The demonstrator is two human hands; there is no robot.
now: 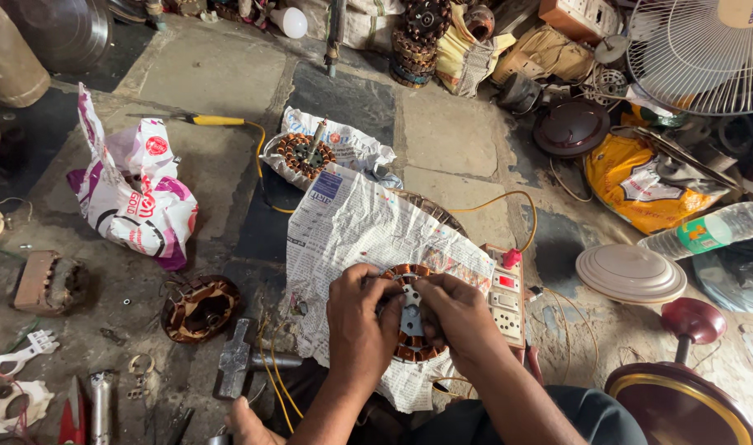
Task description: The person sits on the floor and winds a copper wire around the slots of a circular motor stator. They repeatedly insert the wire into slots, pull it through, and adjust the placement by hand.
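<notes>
Both hands, left hand (362,317) and right hand (457,317), closed around copper-wound stator (409,346) on newspaper (352,222), six o'clock. Mid-fiddling with centre plate, probably. Hammer (240,356) at nine o'clock. Needs steady fingertips next.

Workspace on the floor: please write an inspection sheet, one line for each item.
Surface: stone floor, with a crumpled newspaper spread on it.
Job's things: copper-wound stator with a grey metal piece at its centre, on the newspaper.
Clutter: second stator on paper, another winding, hammer, plastic bag, water bottle, domed covers.
Grippers: left hand and right hand both grip the stator.
Cables: yellow cable runs to a switchboard.
Surroundings: fan guard, stacked windings, sacks.
</notes>
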